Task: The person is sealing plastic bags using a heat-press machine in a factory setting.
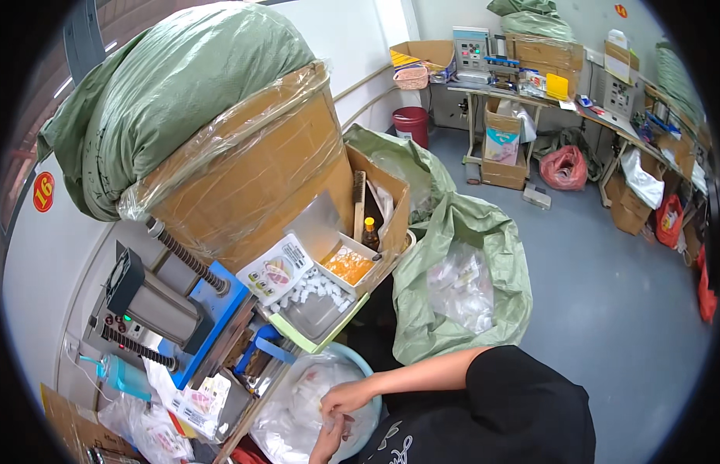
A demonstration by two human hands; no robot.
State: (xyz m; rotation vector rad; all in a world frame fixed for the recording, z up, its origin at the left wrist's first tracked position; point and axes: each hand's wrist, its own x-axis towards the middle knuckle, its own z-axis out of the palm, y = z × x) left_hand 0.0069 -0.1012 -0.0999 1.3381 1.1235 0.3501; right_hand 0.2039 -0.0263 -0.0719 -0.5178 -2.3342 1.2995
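My right hand (347,397) reaches in from the right, fingers bent and pinched together. Just below it, close against it, is my left hand (329,441), its fingers curled. Between them shows a small clear, shiny bit that I cannot make out. Both hands are over a light blue basin (363,357) lined or filled with clear plastic bags (286,410). Beside the basin stands a green-edged tray (317,311) with small white plastic pieces (317,286). A box of orange pieces (348,264) sits behind these, near a small brown bottle with a yellow cap (370,234).
A bench press with a blue plate (213,317) stands left, with a turquoise bottle (126,377) nearby. Behind the tray is a big carton (251,162) under a green sack (197,93). An open green sack (414,309) of clear plastic stands right. Workbenches (561,108) line the far wall.
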